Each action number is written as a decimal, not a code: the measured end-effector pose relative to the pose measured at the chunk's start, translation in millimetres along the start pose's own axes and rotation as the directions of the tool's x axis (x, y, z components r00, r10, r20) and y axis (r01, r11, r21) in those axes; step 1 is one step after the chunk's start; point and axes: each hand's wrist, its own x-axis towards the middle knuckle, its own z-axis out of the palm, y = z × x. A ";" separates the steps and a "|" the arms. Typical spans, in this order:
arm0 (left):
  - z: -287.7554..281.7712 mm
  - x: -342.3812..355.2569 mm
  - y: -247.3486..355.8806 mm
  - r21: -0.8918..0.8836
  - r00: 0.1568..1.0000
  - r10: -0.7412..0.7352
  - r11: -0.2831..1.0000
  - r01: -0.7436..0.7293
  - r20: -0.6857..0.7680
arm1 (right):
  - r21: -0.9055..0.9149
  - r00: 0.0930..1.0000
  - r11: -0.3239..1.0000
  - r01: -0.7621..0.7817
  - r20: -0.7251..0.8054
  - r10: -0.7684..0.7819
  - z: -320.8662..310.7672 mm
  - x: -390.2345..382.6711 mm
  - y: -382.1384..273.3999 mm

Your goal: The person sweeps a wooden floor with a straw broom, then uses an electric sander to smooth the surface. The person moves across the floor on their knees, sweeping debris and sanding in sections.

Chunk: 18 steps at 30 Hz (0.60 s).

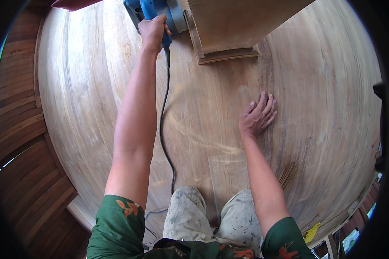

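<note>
My left hand [153, 32] is stretched far forward, its fingers wrapped round the handle of a blue and grey corded power sander [173, 16]. The sander stands on the wooden floor, close against the left side of a wooden post base [227, 26] with moulding at its foot; the top frame edge cuts off part of the tool. My right hand [258, 117] rests palm down on the floorboards [203, 103], fingers spread a little, just short of the post base. It holds nothing.
A black power cord [162, 125] runs from the sander back past my left knee. Pale sawdust streaks the boards. Grass-like bristles [288, 173] lie beside my right forearm. A yellow object [312, 232] is at lower right. A slatted wooden wall [21, 142] borders the left, and something dark red [73, 4] shows at the top left.
</note>
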 end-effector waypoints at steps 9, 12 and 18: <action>3.8 22.5 2.3 0.035 1.000 0.010 0.999 -0.010 -0.023 | -0.028 1.000 1.000 0.012 -0.013 -0.012 1.0 0.8 1.8; 1.5 11.9 -2.0 0.022 1.000 -0.017 1.000 0.018 -0.022 | -0.018 1.000 1.000 0.007 -0.019 -0.007 0.2 0.8 1.7; -5.3 -27.8 -12.6 0.000 1.000 -0.030 1.000 0.030 0.002 | -0.009 1.000 1.000 0.007 -0.022 -0.008 -0.2 0.4 2.3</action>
